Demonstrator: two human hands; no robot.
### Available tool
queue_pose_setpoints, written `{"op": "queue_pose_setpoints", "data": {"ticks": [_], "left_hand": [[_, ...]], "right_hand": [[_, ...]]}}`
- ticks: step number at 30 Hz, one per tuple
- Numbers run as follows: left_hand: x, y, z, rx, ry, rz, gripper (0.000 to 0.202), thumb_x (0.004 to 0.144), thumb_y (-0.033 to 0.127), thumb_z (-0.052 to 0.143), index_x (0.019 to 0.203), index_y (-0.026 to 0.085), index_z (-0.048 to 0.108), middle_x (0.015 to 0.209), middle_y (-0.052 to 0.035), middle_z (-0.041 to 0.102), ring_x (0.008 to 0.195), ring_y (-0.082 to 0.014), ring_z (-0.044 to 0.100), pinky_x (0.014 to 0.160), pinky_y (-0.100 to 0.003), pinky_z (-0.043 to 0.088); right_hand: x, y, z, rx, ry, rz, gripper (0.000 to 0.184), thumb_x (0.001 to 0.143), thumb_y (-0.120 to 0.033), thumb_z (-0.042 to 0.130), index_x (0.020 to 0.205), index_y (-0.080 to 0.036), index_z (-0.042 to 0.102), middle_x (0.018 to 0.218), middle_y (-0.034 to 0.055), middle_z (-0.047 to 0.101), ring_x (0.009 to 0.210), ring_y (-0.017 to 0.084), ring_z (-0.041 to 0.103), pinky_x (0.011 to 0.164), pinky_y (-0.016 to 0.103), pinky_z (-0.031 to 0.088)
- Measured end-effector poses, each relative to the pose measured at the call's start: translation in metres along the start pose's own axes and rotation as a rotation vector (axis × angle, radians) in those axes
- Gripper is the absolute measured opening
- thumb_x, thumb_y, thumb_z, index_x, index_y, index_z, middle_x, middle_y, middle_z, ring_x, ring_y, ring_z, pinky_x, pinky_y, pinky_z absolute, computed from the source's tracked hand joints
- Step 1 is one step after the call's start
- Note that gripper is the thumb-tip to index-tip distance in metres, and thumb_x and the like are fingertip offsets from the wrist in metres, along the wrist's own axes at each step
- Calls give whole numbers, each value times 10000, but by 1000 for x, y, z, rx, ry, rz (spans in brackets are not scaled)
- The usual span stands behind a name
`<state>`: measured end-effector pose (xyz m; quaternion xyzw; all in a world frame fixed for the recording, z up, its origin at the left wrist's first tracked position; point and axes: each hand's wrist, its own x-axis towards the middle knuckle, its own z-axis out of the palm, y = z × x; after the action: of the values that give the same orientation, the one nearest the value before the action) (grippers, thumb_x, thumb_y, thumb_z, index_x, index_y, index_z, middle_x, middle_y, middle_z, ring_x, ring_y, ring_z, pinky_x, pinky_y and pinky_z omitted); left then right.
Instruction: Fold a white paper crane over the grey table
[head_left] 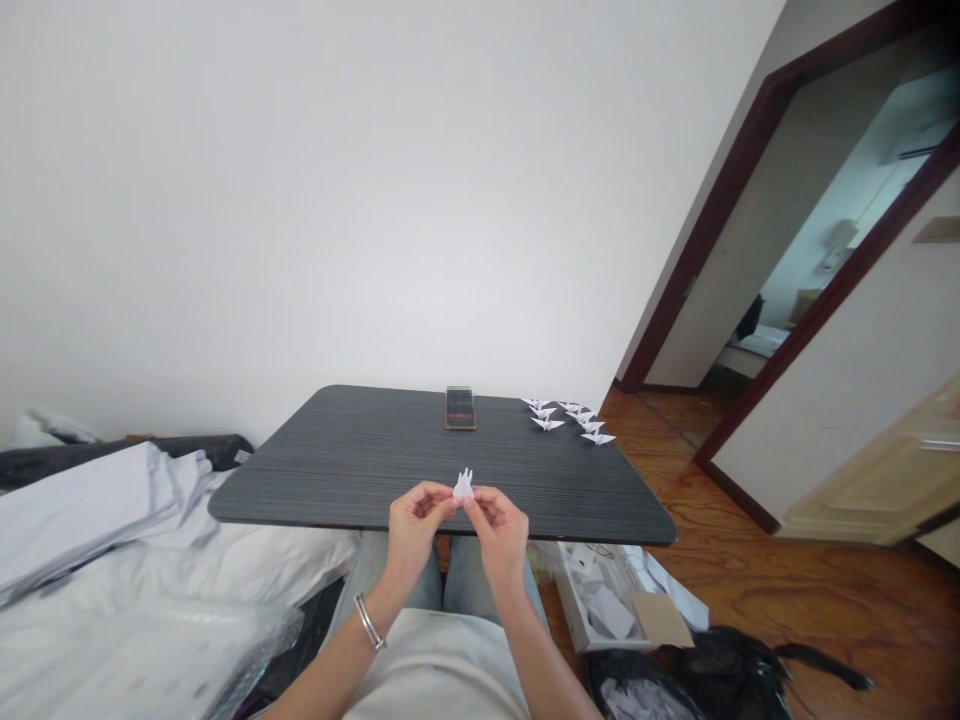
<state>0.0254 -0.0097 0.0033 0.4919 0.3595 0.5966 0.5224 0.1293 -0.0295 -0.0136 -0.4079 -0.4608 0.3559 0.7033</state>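
1. Here we go: your left hand (pixel 414 532) and your right hand (pixel 499 535) are raised in front of you, close together, just over the near edge of the table.
2. The grip is on! Both hands are pinching a small folded white paper piece (pixel 463 486) between thumbs and fingers, with its pointed ends up.
3. That paper is in the air between your hands, above the dark grey wood-grain table (pixel 322 480), not resting on it.
4. Over at the far right of the tabletop, you have a cluster of white origami cranes (pixel 570 420), just beside a smartphone (pixel 460 408) lying at the far edge.
5. A silver bangle (pixel 369 621) sits on your left wrist.
6. Down past your right knee, there's an open box of white paper (pixel 600 605), with a black plastic bag (pixel 720 665) by it on the wooden floor (pixel 810 580). White bedding (pixel 112 590) spreads off to your left.
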Motion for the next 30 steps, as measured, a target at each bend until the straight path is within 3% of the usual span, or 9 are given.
{"op": "queue_pose_setpoints", "data": {"ticks": [6, 16, 21, 30], "left_hand": [[-1, 1, -1, 20, -18, -28, 160, 620, 167, 680, 771, 133, 643, 642, -8, 657, 591, -120, 583, 600, -220, 468], [-3, 0, 0, 77, -97, 8, 160, 646, 278, 678, 692, 131, 635, 642, -10, 606, 590, -124, 533, 571, -222, 449], [-1, 7, -4, 97, -150, 122, 302, 790, 358, 511, 631, 131, 631, 607, -16, 580, 605, -129, 525, 622, -233, 433], [11, 20, -12, 156, -194, 76, 90, 671, 228, 651, 689, 147, 685, 679, -42, 687, 641, -164, 609, 638, -249, 476]], "right_hand": [[0, -1, -1, -47, 6, -48, 88, 740, -230, 599, 737, -154, 643, 778, 55, 651, 737, 177, 610, 688, 293, 495], [-1, -3, -2, -83, 52, -78, 81, 723, -234, 618, 708, -159, 643, 723, 43, 628, 688, 168, 597, 636, 279, 496], [-2, -8, -4, -149, 5, -132, 82, 745, -221, 599, 699, -171, 645, 751, 46, 630, 713, 167, 594, 643, 269, 488], [-3, -8, -8, -225, -59, -185, 90, 757, -212, 584, 700, -180, 644, 749, 48, 630, 710, 167, 598, 631, 271, 499]]}}
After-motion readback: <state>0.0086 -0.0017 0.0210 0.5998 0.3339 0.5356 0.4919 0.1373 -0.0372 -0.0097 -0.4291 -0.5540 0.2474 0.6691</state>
